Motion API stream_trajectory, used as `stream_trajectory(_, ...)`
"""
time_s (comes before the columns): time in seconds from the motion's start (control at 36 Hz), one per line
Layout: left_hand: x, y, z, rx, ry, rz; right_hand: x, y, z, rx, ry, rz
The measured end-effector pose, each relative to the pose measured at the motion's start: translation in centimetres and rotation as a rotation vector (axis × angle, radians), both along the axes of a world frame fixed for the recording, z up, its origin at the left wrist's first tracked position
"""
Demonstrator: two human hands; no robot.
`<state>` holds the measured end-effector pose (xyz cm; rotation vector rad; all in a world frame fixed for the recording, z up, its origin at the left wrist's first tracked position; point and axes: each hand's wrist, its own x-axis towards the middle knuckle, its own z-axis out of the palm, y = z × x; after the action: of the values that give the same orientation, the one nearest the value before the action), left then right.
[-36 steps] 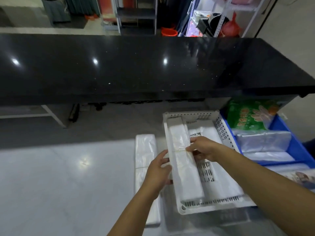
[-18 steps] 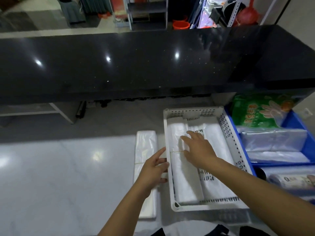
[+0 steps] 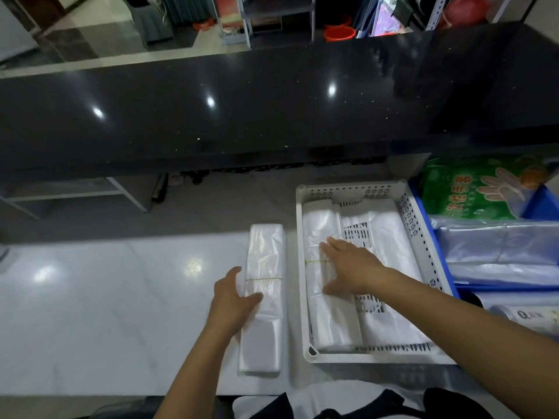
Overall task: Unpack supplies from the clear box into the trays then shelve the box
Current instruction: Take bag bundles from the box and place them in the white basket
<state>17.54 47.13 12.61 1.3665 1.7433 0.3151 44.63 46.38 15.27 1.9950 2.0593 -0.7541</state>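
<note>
A white perforated tray (image 3: 354,190) sits on the pale counter and holds two bundles of clear plastic bags. My right hand (image 3: 351,267) lies flat, fingers spread, on the left bundle in the tray (image 3: 326,322), which is tied with a thin rubber band. A second banded bundle of bags (image 3: 264,297) lies on the counter just left of the tray. My left hand (image 3: 233,294) cups its left edge at the band, thumb on top. No clear box shows in view.
A blue bin (image 3: 541,201) to the right of the tray holds a green glove packet (image 3: 484,189) and clear bag stacks (image 3: 499,249). A raised black countertop (image 3: 242,116) runs across behind. Shelving and an orange bucket (image 3: 338,33) stand beyond.
My right hand let go of the bundle it had pinched and now presses flat on it in the tray. My left hand moved off the tray's edge onto the bundle on the counter.
</note>
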Motion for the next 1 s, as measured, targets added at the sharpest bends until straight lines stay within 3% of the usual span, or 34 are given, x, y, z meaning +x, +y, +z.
stream_trajectory(0.08,0.3,-0.1,-0.5,-0.106,0.014,-0.066,-0.2,0.0,0.1,-0.003,-0.029,0.010)
stream_trajectory(0.28,1.9,-0.7,-0.2,-0.100,0.130,-0.112,-0.2,-0.2,0.3,-0.017,-0.032,0.017)
stream_trajectory(0.42,1.7,-0.3,0.4,-0.185,-0.051,-0.007,0.0,-0.3,0.0,-0.023,-0.009,0.002)
stream_trajectory(0.58,0.2,-0.1,1.1,-0.351,-0.232,0.106,1.0,-1.8,-0.4,0.060,0.157,-0.072)
stream_trajectory(0.69,-0.9,0.0,2.2,-0.410,-0.367,0.081,1.2,-3.8,0.2,0.236,0.470,-0.247)
stream_trajectory(0.78,-1.7,-0.3,3.5,-0.442,-0.569,0.079,1.3,-5.2,1.9,0.344,0.746,-0.422)
stream_trajectory(0.86,-2.5,-0.8,5.4,-0.401,-0.756,0.086,1.2,-6.3,3.9,0.291,1.012,-0.592)
stream_trajectory(1.0,-0.5,-1.4,9.5,-0.281,-0.941,0.003,0.5,-6.9,6.0,0.133,1.349,-0.626)
